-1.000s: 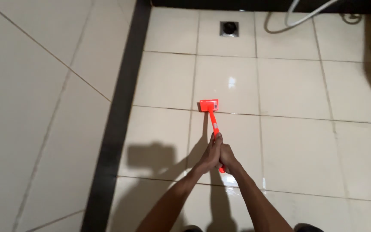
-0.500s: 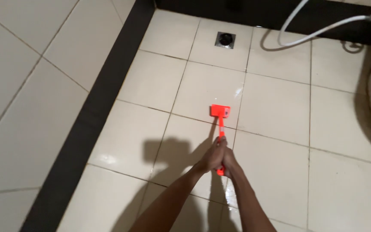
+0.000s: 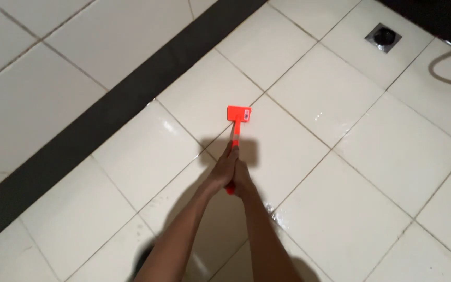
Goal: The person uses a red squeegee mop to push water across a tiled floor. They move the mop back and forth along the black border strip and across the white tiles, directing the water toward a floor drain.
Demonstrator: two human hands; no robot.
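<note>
— What have we got in our grip?
— Our left hand (image 3: 221, 173) and right hand (image 3: 242, 180) clasp the orange plastic scrubber (image 3: 237, 121), flat rectangular head on the glossy wet floor tiles (image 3: 392, 151).

The brush (image 3: 238, 116) rests on the floor tiles (image 3: 340, 203), ahead of both hands (drain (image 3: 383, 36) beyond, right).

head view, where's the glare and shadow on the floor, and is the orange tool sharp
Head view: wet glare streaks on the pale floor tiles; the arms' shadow falls left of the clasped left hand and right hand; the orange tool is fairly sharp; top right corner dim.
</note>
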